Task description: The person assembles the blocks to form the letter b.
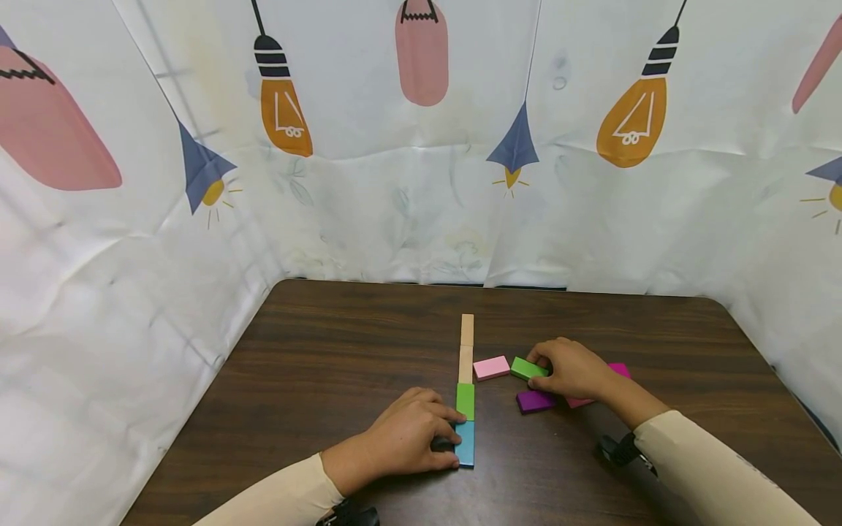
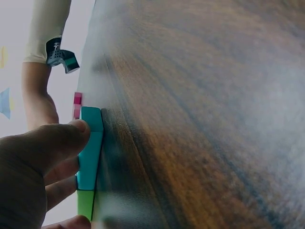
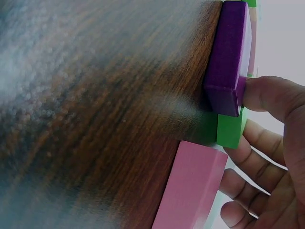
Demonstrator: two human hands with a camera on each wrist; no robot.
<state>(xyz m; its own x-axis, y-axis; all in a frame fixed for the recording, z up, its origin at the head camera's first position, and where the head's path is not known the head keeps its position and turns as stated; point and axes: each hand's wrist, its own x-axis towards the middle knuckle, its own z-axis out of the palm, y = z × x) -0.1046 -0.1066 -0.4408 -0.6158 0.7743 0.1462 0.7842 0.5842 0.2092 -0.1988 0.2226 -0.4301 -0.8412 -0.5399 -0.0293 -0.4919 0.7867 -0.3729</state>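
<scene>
A straight row of flat blocks runs away from me: a blue block (image 1: 465,446) nearest, then a green block (image 1: 465,402) and two plain wooden blocks (image 1: 466,351). My left hand (image 1: 411,431) lies along the left side of the row, its thumb and fingertips touching the blue block and a finger reaching the green one. To the right of the row, my right hand (image 1: 572,371) pinches a second green block (image 1: 526,368) between thumb and fingers. In the right wrist view, a purple block (image 3: 226,62) stands right by the thumb, partly covering that green block (image 3: 230,130).
A light pink block (image 1: 491,367) lies between the row and the right hand's green block. Under and beyond the right hand are a darker pink block (image 1: 579,402) and a magenta block (image 1: 620,370). A printed curtain (image 1: 395,219) hangs behind the dark wooden table (image 1: 329,343).
</scene>
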